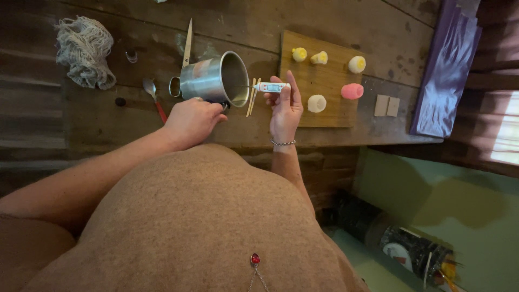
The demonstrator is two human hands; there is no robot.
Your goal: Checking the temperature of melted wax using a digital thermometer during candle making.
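Two hands work over a dark wooden table (pixel 108 116). Between them lies a shiny metal pitcher (pixel 213 80), tipped on its side in this view so that its round mouth faces 3 o'clock; its inside is dark and what it holds cannot be made out. A small ring-shaped handle sticks out at its 9 o'clock end.

At 6 o'clock from the pitcher, the left hand (pixel 190 121) is curled closed, fingers folded around a dark handle under the vessel's lower edge.

At 3 o'clock from the pitcher's mouth, the right hand (pixel 285 108) is partly closed, thumb and fingertips pinching a white pen-shaped thermometer (pixel 272 87). Its thin metal probe points toward 9 o'clock and reaches into the pitcher's mouth. A bead bracelet (pixel 283 143) circles that wrist.

Just beside the thermometer, two wooden sticks (pixel 252 96) lie near the pitcher's rim. At 3 o'clock from the right hand sits a wooden board (pixel 324 108) bearing small yellow, white and pink candles (pixel 352 91). At 9 o'clock from the pitcher lie a spoon (pixel 151 90) and a bundle of string (pixel 84 51); scissors (pixel 187 46) lie at 11 o'clock.
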